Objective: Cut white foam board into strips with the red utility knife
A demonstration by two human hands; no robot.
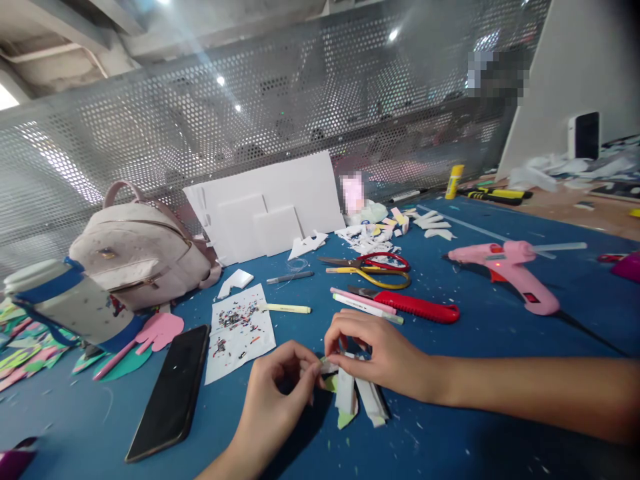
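Fingers bent and pinched, my left hand (283,387) meets my right hand (377,353) over a small craft piece made of white strips (346,392) with light green bits at its edges. Both hands grip its upper end, where the fingers hide the detail. Two white strips hang below my right hand, splayed apart over the blue table (425,427). Just beyond my right hand lie a red utility knife (417,307) and a few pens (365,305). A sheet with small printed pictures (243,327) rests past my left hand.
At the right lies a pink glue gun (515,267) with its cable. Scissors (375,267) and paper scraps (370,237) are farther back. A black phone (173,393), a tumbler (70,300) and a backpack (145,247) stand or lie left. White boards (310,187) lean behind.
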